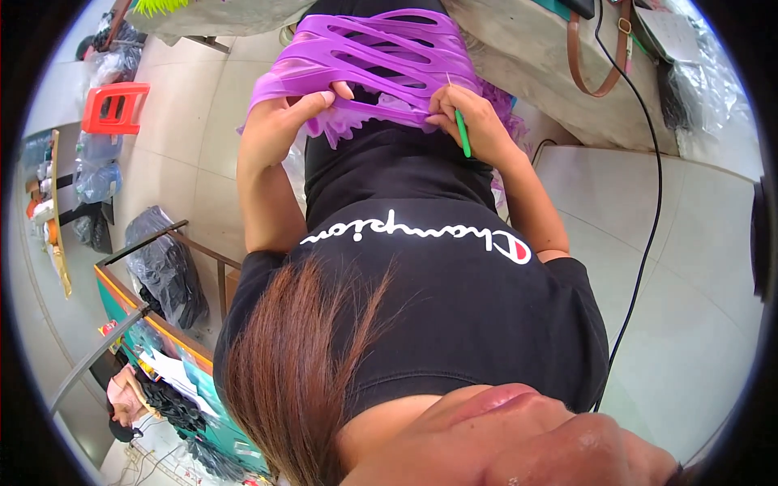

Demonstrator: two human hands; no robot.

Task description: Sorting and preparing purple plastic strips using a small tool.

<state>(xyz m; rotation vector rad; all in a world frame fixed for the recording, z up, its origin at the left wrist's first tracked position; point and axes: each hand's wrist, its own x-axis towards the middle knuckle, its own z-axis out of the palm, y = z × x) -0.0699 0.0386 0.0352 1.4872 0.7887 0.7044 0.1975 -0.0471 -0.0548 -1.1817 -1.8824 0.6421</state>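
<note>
A purple piece of openwork with long slits (381, 49) lies over my lap, a frilly edge hanging toward me. My left hand (285, 123) grips its near left edge, thumb on top. My right hand (474, 121) pinches the near right edge and holds a thin green hook (463, 134), its metal tip pointing up into the purple material. Both forearms reach out from my black T-shirt (421, 275), which fills the middle of the view, with strands of my reddish-brown hair in front of it.
A red plastic stool (113, 105) stands on the tiled floor at the left. Dark plastic bags (162, 271) sit by a metal frame. A brown strap (596, 61) and a black cable (648, 202) hang at the right. Another person (126, 397) is at the lower left.
</note>
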